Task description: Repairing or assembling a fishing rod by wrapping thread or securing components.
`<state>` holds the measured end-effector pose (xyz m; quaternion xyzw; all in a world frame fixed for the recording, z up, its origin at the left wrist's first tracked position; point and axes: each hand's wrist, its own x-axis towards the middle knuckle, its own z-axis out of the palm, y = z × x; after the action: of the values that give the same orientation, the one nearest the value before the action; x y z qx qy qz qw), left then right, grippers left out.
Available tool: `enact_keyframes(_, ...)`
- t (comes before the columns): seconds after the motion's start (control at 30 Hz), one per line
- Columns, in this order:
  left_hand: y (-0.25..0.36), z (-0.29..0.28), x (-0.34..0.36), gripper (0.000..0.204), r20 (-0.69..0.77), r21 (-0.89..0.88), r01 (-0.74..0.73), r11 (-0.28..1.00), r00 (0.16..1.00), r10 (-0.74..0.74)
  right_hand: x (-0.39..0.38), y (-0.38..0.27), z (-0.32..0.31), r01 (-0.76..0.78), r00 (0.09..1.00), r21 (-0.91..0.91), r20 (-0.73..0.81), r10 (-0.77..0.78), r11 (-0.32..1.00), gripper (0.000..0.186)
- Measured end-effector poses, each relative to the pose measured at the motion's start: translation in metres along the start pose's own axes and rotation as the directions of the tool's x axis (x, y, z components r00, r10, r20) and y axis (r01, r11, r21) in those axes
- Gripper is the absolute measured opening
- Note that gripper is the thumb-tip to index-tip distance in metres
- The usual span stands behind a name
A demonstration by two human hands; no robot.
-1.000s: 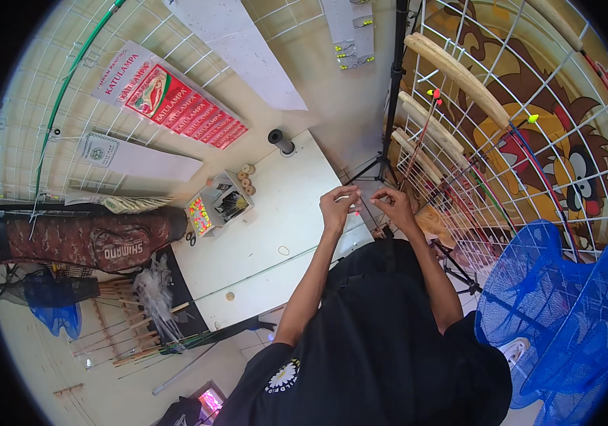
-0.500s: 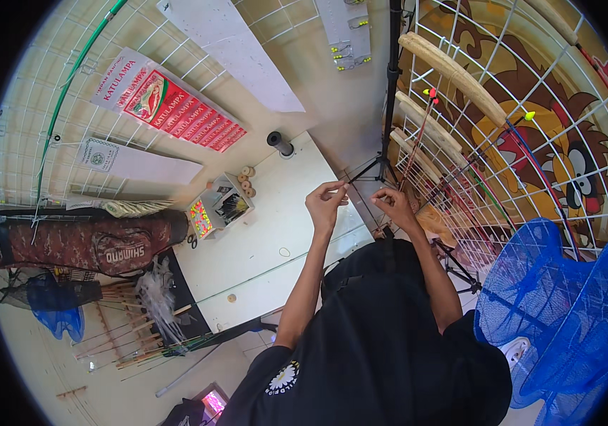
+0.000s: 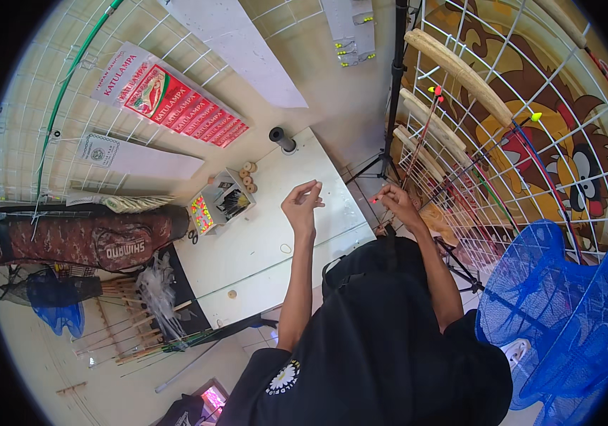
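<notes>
Two hands are raised above the table [image 3: 268, 234]: the left hand [image 3: 301, 207] and the right hand [image 3: 398, 204], the latter pinching one small orange-tipped float [image 3: 376, 201]. On the table stand one dark cylinder [image 3: 282, 138], one small box of colourful tackle [image 3: 220, 206] and a cluster of about five wooden spools [image 3: 248, 175]; one small ring [image 3: 285, 248] and one round disc [image 3: 231, 294] lie on the bare top. Beside the table lies one camouflage rod bag [image 3: 77, 238]. One blue folding net [image 3: 566, 312] sits at the right. Three pale curved wooden pieces [image 3: 460, 71] hang on the wire grid, and one red banner [image 3: 176, 99] hangs on the wall.
</notes>
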<state>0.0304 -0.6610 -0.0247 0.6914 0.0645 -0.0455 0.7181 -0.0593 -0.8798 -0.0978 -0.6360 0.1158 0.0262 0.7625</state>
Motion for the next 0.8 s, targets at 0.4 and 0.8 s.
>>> enact_keyframes(0.4, 0.010, -0.016, -0.005, 0.020, -0.075, -0.025, 0.022, 0.999, 0.997, -0.024, 0.001, 0.008, -0.005, -0.048, 0.999, 0.064, -0.005, 0.048, 0.997, 0.006)
enact_keyframes(0.8, 0.009, -0.022, -0.010, 0.024, -0.090, -0.017, 0.031, 0.999, 0.995, -0.033, 0.000, 0.006, -0.003, -0.019, 0.999, -0.043, -0.049, 0.017, 0.999, 0.013)
